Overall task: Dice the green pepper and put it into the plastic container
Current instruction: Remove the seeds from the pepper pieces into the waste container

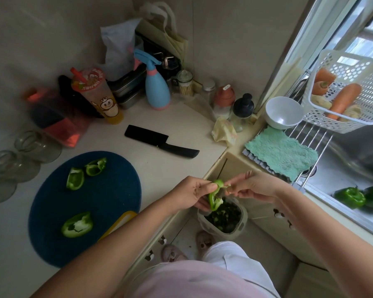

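My left hand [192, 195] grips a green pepper piece [215, 197] beyond the counter's front edge. My right hand [249, 186] pinches the pale inner part at the top of that piece. Directly below them on the floor stands a small bin [242, 224] with dark scraps inside. Three more pepper pieces lie on the round dark-blue cutting board [108, 196]: two at its far side [74, 178] [96, 166] and a larger one [77, 225] near me. A black cleaver [159, 144] lies on the counter beyond the board.
Two whole green peppers [362, 197] lie in the sink at right. A white bowl [283, 112], a teal cloth [282, 153] and a white basket of carrots [342, 91] sit on the sink rack. Glass jars [19, 155], a drink cup [97, 95] and a blue spray bottle [156, 87] crowd the counter's back.
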`<state>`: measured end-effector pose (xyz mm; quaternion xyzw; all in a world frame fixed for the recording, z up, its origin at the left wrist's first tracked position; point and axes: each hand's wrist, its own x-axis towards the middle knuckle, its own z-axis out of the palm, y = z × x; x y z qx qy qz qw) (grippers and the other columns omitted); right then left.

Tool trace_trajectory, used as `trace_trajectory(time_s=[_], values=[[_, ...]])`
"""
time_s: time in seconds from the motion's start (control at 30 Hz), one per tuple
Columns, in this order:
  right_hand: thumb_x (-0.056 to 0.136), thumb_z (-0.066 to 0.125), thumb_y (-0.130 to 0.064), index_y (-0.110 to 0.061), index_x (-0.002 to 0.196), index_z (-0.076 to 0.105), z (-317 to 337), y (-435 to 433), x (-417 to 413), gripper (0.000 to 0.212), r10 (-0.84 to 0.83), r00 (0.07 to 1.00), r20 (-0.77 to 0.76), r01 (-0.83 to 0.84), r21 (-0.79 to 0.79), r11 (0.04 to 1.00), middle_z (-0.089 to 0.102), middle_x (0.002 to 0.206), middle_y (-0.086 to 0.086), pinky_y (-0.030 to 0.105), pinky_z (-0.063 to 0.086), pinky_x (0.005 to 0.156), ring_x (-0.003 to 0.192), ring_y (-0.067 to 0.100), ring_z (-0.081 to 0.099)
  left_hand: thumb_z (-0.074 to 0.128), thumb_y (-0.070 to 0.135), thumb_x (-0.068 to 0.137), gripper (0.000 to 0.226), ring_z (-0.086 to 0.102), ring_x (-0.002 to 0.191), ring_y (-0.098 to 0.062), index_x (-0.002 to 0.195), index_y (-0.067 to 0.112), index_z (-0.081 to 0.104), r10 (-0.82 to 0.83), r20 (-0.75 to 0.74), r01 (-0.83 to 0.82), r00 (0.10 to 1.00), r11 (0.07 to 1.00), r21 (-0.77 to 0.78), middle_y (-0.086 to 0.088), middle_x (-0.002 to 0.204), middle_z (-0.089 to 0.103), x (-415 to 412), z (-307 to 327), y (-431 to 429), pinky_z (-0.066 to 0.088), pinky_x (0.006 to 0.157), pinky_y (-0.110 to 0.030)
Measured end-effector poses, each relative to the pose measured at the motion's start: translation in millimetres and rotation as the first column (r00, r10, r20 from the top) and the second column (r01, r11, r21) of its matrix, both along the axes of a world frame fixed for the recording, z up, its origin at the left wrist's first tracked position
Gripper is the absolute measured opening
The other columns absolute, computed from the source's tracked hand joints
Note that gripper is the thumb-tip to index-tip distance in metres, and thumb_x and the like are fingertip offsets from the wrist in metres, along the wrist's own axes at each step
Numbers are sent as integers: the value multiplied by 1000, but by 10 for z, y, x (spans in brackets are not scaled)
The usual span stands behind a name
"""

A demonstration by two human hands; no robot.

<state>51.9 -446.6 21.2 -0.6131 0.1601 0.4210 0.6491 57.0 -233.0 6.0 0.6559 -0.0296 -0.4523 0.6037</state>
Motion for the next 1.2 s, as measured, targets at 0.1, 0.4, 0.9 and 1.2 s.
trace_trajectory(time_s=[0.1, 0.4, 0.9, 1.2], values=[[79, 68, 2, -8, 87, 73, -20, -42, -43, 14, -35, 996, 78, 47, -152, 987, 74, 88, 5, 19, 54, 70, 79, 13, 70, 49, 28, 94, 36, 69, 73, -16, 113, -1, 59, 60, -45, -60, 997, 998, 7, -15, 92, 68, -13, -33, 40, 56, 62, -24], [76, 74, -7, -21, 83, 79, -429, 42, -241, 16, 450, 822, 349, -31, -761, 647, 74, 82, -8, 19, 53, 73, 70, 2, 66, 34, 20, 99, 35, 65, 96, -28, 131, 11, 47, 183, -358, -277, 916, 933, -231, -23, 125, 56, -32, -78, 89, 53, 89, -38], [84, 55, 0, -20, 88, 71, -546, 51, -311, 26, 458, 776, 434, 74, -783, 618, 71, 79, -8, 23, 50, 70, 77, 9, 64, 43, 12, 96, 35, 58, 110, -31, 131, 18, 47, 211, -261, -265, 942, 944, -197, -13, 125, 50, -65, -88, -8, 48, 94, -48], [77, 74, -42, -32, 93, 70, -288, 109, -295, 20, 292, 748, 596, 149, -579, 801, 56, 100, -8, 22, 44, 79, 92, 5, 54, 45, 11, 96, 33, 61, 104, -28, 128, 20, 46, 216, -231, -258, 949, 951, -170, -8, 115, 55, -88, -87, -68, 48, 94, -48]])
